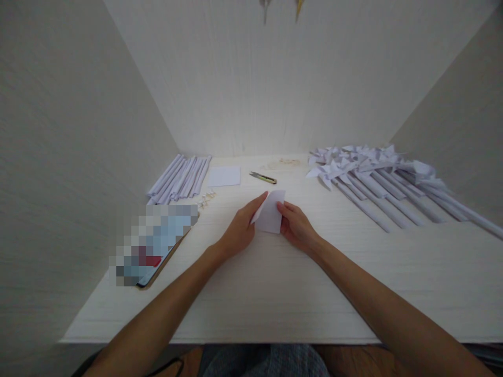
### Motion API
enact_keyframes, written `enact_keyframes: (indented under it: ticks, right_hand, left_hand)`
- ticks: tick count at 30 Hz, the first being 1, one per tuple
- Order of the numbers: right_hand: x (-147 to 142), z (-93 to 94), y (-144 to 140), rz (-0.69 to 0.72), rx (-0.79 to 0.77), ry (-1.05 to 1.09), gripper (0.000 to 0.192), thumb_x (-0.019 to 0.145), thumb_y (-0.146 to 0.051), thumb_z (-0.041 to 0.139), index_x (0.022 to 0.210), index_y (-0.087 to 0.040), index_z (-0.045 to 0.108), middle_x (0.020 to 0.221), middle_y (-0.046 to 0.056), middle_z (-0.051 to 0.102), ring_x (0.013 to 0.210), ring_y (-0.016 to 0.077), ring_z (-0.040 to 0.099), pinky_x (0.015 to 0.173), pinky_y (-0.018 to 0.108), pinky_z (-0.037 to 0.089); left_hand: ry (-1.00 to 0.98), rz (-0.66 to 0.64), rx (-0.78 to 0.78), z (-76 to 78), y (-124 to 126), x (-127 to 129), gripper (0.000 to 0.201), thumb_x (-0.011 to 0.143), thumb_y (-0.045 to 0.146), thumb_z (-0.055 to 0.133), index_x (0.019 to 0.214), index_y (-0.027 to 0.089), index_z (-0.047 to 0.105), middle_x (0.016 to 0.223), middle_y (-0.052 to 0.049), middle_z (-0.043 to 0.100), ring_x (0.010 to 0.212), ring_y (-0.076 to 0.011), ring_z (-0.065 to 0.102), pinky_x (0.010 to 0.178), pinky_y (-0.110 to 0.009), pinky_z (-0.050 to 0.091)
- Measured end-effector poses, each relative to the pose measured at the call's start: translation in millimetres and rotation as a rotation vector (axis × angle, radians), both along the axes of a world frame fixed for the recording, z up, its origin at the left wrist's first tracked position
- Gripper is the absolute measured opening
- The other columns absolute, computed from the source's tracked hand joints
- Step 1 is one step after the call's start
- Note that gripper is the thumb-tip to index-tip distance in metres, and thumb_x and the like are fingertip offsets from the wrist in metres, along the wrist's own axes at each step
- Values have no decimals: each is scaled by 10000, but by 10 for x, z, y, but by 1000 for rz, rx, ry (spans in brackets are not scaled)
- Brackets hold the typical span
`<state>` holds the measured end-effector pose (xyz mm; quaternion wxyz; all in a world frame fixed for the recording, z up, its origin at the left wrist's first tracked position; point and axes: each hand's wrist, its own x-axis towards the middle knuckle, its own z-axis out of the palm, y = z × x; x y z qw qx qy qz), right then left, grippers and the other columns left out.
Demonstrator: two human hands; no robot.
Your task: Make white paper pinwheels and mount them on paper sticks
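Bare forearms (pixel 173 303) extend over the counter (pixel 251 293), the left hand (pixel 240 226) and right hand (pixel 297 224) pinching a bent, apparently part-folded paper (pixel 270 213) in front of the snips (pixel 263 177). Right of the snips, flared-top paper sticks (pixel 377 180) look finished; left, plain rolls (pixel 183 180) and a flat sheet (pixel 224 176) seem unworked.

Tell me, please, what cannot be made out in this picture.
All in the head view:
Phone: screen hidden by pixelation.
Right hand: fingertips hidden behind paper.
Paper: its back faces away.
Two pointed things: cut off by top edge.
Tan marks: too small to identify.
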<state>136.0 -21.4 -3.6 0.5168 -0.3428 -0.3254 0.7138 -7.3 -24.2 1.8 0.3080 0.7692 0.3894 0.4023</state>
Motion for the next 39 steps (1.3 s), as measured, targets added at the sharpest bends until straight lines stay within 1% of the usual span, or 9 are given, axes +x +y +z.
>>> enact_keyframes:
  ticks: [3, 8, 13, 17, 21, 23, 28, 35, 39]
  right_hand:
    - [-10, -15, 1, -20, -4, 1, 152, 644, -300, 625, 706, -169, 581, 712, 46, 657, 836, 203, 596, 690, 333, 490]
    - [-9, 6, 5, -23, -30, 20, 86, 684, -243, 570, 720, -174, 605, 727, 60, 672, 838, 204, 608, 708, 341, 491]
    - [-2, 33, -15, -20, -67, 34, 155, 716, -161, 491, 795, -185, 623, 755, 54, 686, 815, 189, 619, 716, 341, 491]
    - [-2, 30, -14, -50, -77, 14, 215, 711, -133, 468, 847, -189, 624, 761, 45, 689, 793, 183, 620, 701, 333, 495]
    - [-1, 41, -10, -63, -74, -1, 186, 724, -170, 469, 829, -182, 621, 767, 47, 685, 779, 180, 617, 684, 316, 488]
    - [3, 53, -11, -50, -74, 19, 180, 748, -245, 455, 817, -184, 611, 789, 54, 680, 791, 184, 614, 682, 320, 483]
    - [24, 58, -4, 12, -53, 19, 353, 743, -502, 427, 834, -200, 586, 826, 64, 663, 847, 208, 597, 665, 327, 475]
    - [17, 2, 15, -74, -1, -43, 289, 664, -460, 558, 805, -208, 550, 829, 34, 646, 787, 181, 581, 617, 281, 448]
    - [22, 14, 6, -78, 10, -72, 264, 658, -424, 562, 815, -214, 535, 789, 16, 634, 713, 157, 567, 589, 265, 423]
  left_hand:
    - [222, -87, 183, -16, -43, 8, 690, 660, -30, 308, 1314, 187, 277, 1384, -95, 302, 1262, -172, 278, 1033, -411, 242]
    - [506, -57, 311, -45, -80, 11, 730, 681, -35, 303, 1345, 230, 154, 1416, -134, 195, 1262, -224, 269, 938, -422, 373]
    - [692, 7, 327, -30, -104, 53, 697, 754, 149, 458, 1350, 220, 103, 1421, -201, 98, 1186, -279, 376, 860, -419, 425]
    - [815, 43, 383, 3, -124, 95, 687, 782, 326, 472, 1348, 232, 94, 1410, -212, 135, 1111, -285, 453, 800, -413, 457]
    - [861, 64, 401, 24, -127, 112, 700, 771, 436, 449, 1345, 240, 99, 1375, -206, 218, 1098, -283, 461, 752, -390, 485]
    - [870, 72, 385, 24, -123, 112, 702, 771, 448, 438, 1345, 248, 85, 1363, -200, 232, 1080, -277, 476, 715, -372, 501]
    - [849, 79, 371, 10, -118, 119, 668, 796, 451, 382, 1342, 206, 86, 1355, -208, 250, 1124, -285, 446, 698, -356, 510]
    - [830, 54, 396, -28, -136, 154, 663, 826, 414, 336, 1330, 92, 51, 1333, -253, 302, 1155, -282, 423, 770, -341, 484]
    - [802, 42, 390, -46, -139, 155, 613, 829, 231, 342, 1334, 97, 20, 1330, -230, 319, 1146, -262, 437, 800, -341, 475]
